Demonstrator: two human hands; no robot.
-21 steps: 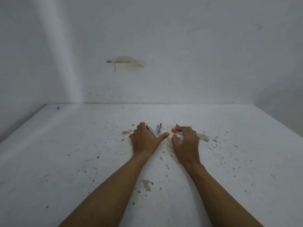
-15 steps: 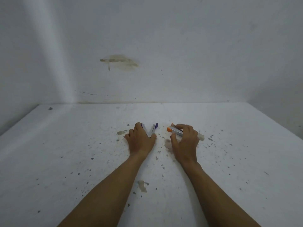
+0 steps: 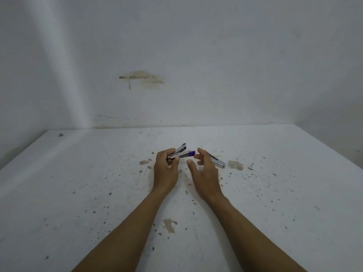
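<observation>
Stapler (image 3: pixel 183 154), purple-tipped, raised off the table (image 3: pixel 78 193), centre frame.
Your left hand (image 3: pixel 166 171) now clasps its hinge end, arms splayed; half a second ago it sat lower. Your right hand (image 3: pixel 205 171) has released the second stapler (image 3: pixel 218 162), lying just behind its loose fingers.

A speckled white surface (image 3: pixel 78 193) meets a white wall (image 3: pixel 216 46) bearing a brownish stain (image 3: pixel 141 79).

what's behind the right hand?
A silver stapler lies on the white table, slanting right. Only its right end shows; the right hand covers the rest, so its other tip cannot be seen.
</observation>
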